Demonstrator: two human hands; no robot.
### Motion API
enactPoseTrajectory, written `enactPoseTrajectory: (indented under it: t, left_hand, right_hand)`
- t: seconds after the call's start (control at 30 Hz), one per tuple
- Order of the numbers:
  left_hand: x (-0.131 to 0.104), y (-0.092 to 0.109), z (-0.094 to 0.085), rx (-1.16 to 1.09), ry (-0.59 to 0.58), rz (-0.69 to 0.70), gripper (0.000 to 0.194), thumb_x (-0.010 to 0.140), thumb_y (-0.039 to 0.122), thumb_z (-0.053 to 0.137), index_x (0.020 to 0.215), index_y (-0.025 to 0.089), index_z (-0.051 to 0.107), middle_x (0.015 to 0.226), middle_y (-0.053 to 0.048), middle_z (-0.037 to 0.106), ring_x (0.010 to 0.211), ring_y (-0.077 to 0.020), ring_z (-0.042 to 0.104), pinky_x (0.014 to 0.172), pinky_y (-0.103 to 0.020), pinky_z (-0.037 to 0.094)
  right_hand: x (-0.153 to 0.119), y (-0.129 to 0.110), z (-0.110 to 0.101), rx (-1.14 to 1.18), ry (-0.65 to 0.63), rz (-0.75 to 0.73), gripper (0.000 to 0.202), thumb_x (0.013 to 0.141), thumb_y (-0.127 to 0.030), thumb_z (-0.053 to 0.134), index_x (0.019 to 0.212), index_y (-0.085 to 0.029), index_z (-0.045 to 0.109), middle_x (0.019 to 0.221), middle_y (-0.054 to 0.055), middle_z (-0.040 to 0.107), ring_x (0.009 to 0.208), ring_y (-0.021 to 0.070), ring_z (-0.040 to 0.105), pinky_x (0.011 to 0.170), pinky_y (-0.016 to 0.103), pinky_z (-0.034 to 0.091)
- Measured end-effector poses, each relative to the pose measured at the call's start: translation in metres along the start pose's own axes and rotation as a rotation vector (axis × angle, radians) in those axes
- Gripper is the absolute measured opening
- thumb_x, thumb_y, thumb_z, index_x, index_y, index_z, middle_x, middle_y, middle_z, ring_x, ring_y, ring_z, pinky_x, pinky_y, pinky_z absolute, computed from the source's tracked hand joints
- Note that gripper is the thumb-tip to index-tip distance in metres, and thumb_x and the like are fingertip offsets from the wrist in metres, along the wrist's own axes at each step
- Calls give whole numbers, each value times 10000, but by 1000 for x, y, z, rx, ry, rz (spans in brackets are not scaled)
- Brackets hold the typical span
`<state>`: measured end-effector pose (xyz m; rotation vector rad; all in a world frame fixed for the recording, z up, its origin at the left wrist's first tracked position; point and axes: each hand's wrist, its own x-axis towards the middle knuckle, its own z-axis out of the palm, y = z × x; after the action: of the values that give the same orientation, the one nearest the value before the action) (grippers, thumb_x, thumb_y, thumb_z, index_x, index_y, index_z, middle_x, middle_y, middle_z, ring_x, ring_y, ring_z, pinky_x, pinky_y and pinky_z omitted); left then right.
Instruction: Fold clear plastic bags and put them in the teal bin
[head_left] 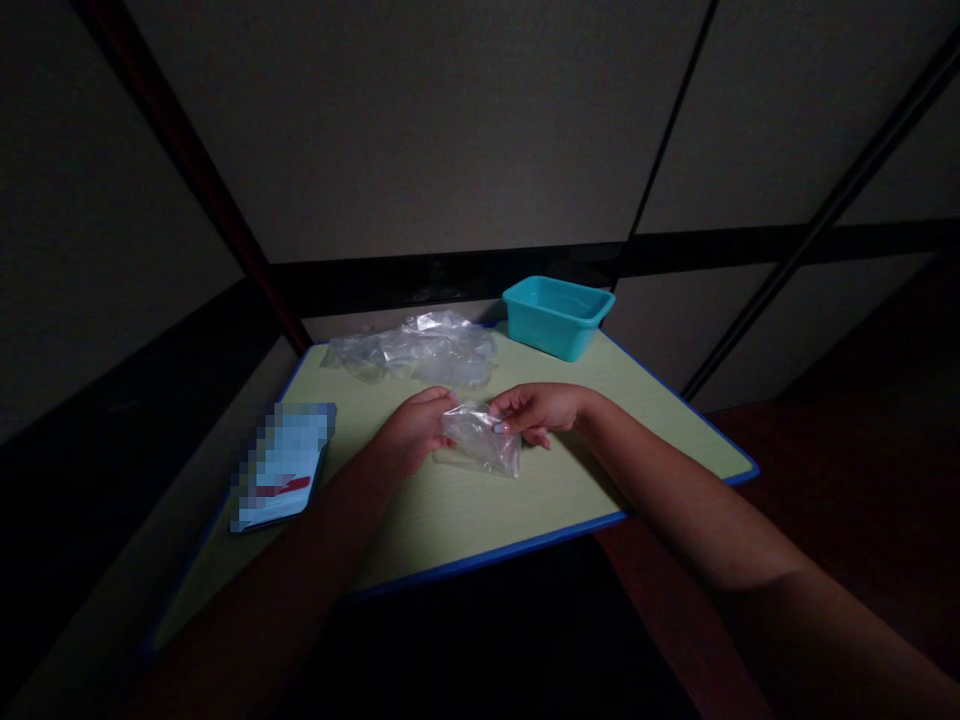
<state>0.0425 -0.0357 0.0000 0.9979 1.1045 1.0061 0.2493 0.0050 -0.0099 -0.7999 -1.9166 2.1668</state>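
Between my two hands is a small clear plastic bag (484,445), crinkled and see-through, held just above the table's middle. My left hand (420,425) grips its left side, with the thumb along the top edge. My right hand (536,412) pinches the upper right part of the bag, thumb in front and fingers curled behind. Beyond my hands lies a loose heap of clear plastic bags (420,345), spread along the far left of the table.
The pale yellow-green table (420,540) has a blue edge. At its far right stands a turquoise plastic basket (559,315). A lit phone or tablet (292,465), partly blurred out, lies at the left edge. Dark panelled walls (450,130) rise behind the table.
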Motion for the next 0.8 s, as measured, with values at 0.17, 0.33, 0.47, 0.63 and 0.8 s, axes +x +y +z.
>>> enactPoseTrajectory:
  t: [0.17,0.33,0.47,0.63,0.8]
  left_hand:
    - [6,-4,-4,-6,-24,-65,137,631,216,633,639,187,500,570,28,525,518,-108,518,474,-211,434]
    - [8,-5,-6,41,-34,-89,98,658,193,601,652,186,503,600,25,537,554,-109,533,526,-217,452]
    - [10,-7,-10,66,-55,-88,82,693,216,576,670,188,502,611,31,536,570,-112,535,557,-230,456]
    - [13,-9,-11,29,-85,-75,91,672,211,592,663,191,504,604,38,520,540,-100,516,502,-204,422]
    - [9,-6,-7,48,-70,-74,111,653,216,596,636,188,490,581,37,506,512,-100,505,488,-210,427]
  right_hand:
    - [1,1,1,7,28,25,338,713,-335,693,913,-140,503,491,-75,567,259,29,396,257,116,254]
    - [-1,1,-2,-23,44,76,370,721,-354,687,954,-140,496,573,-33,635,266,30,416,258,117,260]
    - [-2,2,-4,-57,43,108,392,734,-381,675,980,-134,497,631,-6,666,291,33,454,283,120,315]
    - [-3,-2,0,29,-6,38,475,690,-362,720,1045,-146,489,681,-27,666,292,27,458,284,124,337]
    - [-5,-5,2,34,-28,5,488,698,-313,718,1088,-138,483,604,-38,651,268,28,425,260,113,283]
